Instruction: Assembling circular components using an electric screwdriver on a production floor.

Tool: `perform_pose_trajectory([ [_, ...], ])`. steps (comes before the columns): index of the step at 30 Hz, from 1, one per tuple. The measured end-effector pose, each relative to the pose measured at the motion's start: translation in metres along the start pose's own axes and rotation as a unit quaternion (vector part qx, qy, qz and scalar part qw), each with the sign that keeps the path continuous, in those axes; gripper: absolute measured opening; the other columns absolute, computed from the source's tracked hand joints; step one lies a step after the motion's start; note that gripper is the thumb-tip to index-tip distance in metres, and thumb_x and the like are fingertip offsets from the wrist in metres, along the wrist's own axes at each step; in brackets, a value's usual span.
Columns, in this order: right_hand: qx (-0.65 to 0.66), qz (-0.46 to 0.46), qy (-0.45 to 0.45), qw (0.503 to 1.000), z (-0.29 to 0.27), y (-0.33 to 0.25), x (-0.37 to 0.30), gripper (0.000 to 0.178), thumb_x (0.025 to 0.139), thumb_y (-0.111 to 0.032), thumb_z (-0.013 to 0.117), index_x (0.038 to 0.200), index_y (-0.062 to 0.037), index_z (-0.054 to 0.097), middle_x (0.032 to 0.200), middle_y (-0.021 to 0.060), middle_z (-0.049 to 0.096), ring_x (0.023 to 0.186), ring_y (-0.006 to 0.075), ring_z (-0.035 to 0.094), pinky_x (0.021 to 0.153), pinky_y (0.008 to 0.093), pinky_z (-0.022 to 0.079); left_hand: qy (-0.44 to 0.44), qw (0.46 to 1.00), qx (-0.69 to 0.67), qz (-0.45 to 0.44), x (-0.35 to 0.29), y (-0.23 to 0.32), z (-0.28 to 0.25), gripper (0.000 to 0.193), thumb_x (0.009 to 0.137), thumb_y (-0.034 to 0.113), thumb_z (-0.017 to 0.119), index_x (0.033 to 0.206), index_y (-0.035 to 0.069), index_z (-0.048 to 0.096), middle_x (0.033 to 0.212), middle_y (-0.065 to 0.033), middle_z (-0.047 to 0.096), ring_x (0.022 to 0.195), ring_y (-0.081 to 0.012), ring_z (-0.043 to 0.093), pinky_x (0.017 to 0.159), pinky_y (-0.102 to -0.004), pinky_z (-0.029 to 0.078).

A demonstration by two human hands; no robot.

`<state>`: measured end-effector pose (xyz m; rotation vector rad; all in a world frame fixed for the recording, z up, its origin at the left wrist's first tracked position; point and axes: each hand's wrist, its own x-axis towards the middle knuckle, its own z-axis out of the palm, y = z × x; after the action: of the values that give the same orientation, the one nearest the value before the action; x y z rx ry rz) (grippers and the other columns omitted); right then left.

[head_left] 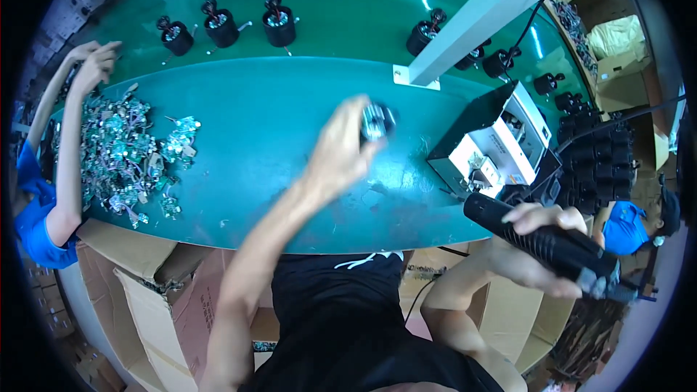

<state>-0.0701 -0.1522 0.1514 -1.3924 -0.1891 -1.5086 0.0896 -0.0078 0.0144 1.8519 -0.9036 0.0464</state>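
Observation:
My left hand (337, 147), a little blurred, is closed round a dark round part (379, 122) with a shiny top, above the middle of the green table. At the right, my right hand (541, 254) wraps round a black electric screwdriver (501, 219). The tool lies slantwise in the grip, beyond the table's front edge and apart from the part in my left hand. Near the screwdriver stands an open-fronted black and white box-shaped device (501, 145), with small metal pieces at its front.
A heap of small circuit boards with wires (120, 152) covers the table's left, beside a co-worker's arms (69, 145). Black cylindrical housings (279, 25) stand along the green belt behind. A white metal post (472, 25) rises at the back right. Cardboard boxes (156, 305) are below the edge.

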Motion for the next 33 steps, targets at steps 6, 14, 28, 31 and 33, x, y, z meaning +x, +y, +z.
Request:
perform_pose_trajectory([
  [6,-0.104,0.131,0.023,0.986,-0.013,0.034,-0.039,0.077,0.092,-0.071,0.031,0.137,-0.0088,0.031,0.093,0.0134,0.059,0.046,0.0156,0.055,0.037,0.0267,0.047,0.097,0.989,0.053,-0.100,0.132,-0.075,-0.020,0.055,0.076,0.010,0.070,0.122,-0.006,0.043,0.111,-0.0278,0.053,0.095,-0.0419,0.057,0.088,-0.0448,0.047],
  [14,-0.125,0.152,0.063,0.978,-0.024,0.044,-0.055,0.078,0.091,-0.072,0.031,0.138,-0.0092,0.027,0.088,0.0136,0.058,0.048,0.0159,0.056,0.037,0.0260,0.046,0.211,0.944,0.209,0.141,0.157,-0.018,0.014,0.047,0.078,0.010,0.071,0.117,-0.004,0.050,0.122,-0.0241,0.047,0.109,-0.0398,0.052,0.090,-0.0422,0.047],
  [28,-0.031,0.170,0.002,0.985,-0.030,0.041,-0.060,0.075,0.089,-0.069,0.042,0.140,-0.0158,0.025,0.093,0.0158,0.059,0.052,0.0234,0.060,0.041,0.0340,0.053,-0.045,0.993,-0.064,0.085,0.190,-0.069,0.065,0.023,0.074,0.007,0.074,0.090,-0.001,0.060,0.104,-0.0120,0.058,0.081,-0.0300,0.058,0.075,-0.0385,0.048],
  [31,-0.042,0.189,-0.004,0.981,-0.033,0.032,-0.057,0.076,0.088,-0.069,0.045,0.140,-0.0165,0.026,0.094,0.0169,0.059,0.052,0.0249,0.060,0.041,0.0356,0.054,0.003,0.996,-0.030,0.084,0.177,-0.056,0.042,0.023,0.071,0.008,0.076,0.086,-0.003,0.062,0.109,-0.0152,0.060,0.091,-0.0316,0.060,0.079,-0.0367,0.048],
  [33,-0.010,0.147,0.012,0.989,-0.033,0.019,-0.043,0.077,0.087,-0.068,0.048,0.140,-0.0169,0.027,0.094,0.0183,0.059,0.052,0.0259,0.060,0.041,0.0362,0.053,0.030,0.998,-0.001,0.060,0.153,-0.030,0.009,0.024,0.070,0.007,0.078,0.085,-0.004,0.064,0.121,-0.0191,0.061,0.104,-0.0320,0.062,0.087,-0.0362,0.049],
])
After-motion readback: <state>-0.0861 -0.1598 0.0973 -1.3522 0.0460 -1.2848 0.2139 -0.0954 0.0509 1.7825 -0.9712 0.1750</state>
